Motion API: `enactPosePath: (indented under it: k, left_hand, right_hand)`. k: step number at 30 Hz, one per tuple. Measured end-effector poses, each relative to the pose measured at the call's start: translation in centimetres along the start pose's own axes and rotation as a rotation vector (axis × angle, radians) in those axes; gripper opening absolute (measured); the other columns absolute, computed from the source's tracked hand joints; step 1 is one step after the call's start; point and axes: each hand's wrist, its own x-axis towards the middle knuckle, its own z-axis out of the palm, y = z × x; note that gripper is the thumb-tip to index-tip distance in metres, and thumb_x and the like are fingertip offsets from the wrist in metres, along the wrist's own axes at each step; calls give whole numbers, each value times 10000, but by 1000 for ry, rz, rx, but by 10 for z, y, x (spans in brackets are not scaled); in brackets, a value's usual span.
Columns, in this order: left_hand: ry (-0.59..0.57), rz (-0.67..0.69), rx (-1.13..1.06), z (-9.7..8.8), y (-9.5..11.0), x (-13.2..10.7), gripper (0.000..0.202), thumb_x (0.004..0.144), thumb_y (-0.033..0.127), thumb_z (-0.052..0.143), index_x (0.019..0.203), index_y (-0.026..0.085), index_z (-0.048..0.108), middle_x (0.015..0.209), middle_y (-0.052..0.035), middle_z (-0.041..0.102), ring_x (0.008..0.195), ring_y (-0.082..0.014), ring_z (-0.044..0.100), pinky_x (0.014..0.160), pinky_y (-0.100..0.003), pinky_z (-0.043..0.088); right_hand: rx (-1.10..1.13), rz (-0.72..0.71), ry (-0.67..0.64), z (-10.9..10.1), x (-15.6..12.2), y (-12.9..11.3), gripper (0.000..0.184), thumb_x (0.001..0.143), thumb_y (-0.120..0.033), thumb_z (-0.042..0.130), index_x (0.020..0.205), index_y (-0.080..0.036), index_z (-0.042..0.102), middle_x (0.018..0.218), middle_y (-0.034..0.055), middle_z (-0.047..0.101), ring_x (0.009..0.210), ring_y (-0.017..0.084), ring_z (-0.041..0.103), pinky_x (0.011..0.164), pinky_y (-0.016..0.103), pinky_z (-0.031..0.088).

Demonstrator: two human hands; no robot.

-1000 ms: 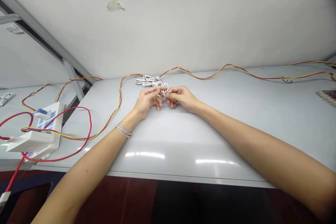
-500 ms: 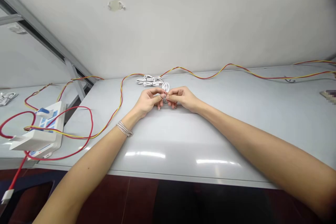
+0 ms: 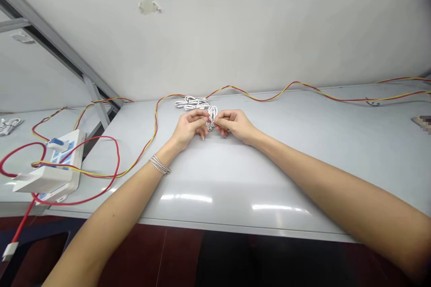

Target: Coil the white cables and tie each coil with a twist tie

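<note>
A coiled white cable point(image 3: 212, 112) lies upright in the view between my two hands, near the back of the grey table. A thin black twist tie point(image 3: 211, 121) goes across its middle. My left hand point(image 3: 191, 128) pinches one end of the tie from the left, thumb against forefinger. From the other side, my right hand point(image 3: 235, 124) is closed in a similar pinch at the tie's other end. The fingertips partly hide the tie ends. Just behind my left hand are bundled white cables point(image 3: 191, 104) with dark ties around them.
Red and yellow wires point(image 3: 259, 99) run along the back of the table point(image 3: 235, 179) and down its left side. A white power strip point(image 3: 76, 157) with a plugged-in adapter point(image 3: 43, 178) and a red cord point(image 3: 117, 152) sits at left. Another white cable bundle point(image 3: 10, 126) lies far left.
My hands have drawn slightly apart, the left one a little to the left. More of the coiled cable and the tie across it now shows between my fingertips.
</note>
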Motion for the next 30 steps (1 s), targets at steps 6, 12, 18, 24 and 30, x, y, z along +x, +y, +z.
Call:
enactPosePath:
  k: [6,12,18,24,30]
  left_hand:
    - [-65,3,68,-1,-1,1,396,678,375,873,917,135,667,705,-20,688,510,-131,639,445,-241,493]
    - [-68,18,25,-2,-4,3,413,681,389,899,901,129,666,648,-7,658,486,-110,591,430,-233,468]
    - [-54,5,-5,-3,-3,3,387,677,351,904,864,120,656,645,5,628,480,-91,565,422,-222,450]
    - [-66,-24,-23,-4,-1,3,337,722,332,847,932,135,671,730,-17,685,509,-114,617,440,-234,489]
    - [-33,-71,-4,-3,3,2,289,748,316,799,893,111,655,707,-31,669,500,-135,621,423,-251,487]
  right_hand:
    - [1,-12,31,1,0,0,268,717,-397,791,725,-164,660,626,8,642,470,98,526,463,238,422]
    - [-10,-15,-4,0,1,0,244,743,-367,776,734,-154,656,639,11,647,479,95,524,484,239,422]
    - [-7,-4,-23,-1,1,1,236,719,-366,767,737,-155,661,624,-2,640,477,94,528,478,230,420]
    - [1,-6,3,1,0,-1,215,758,-347,756,732,-157,661,641,6,645,476,92,523,476,233,426]
    - [21,7,32,1,1,-1,275,719,-401,795,723,-159,665,633,3,645,465,93,526,455,229,432]
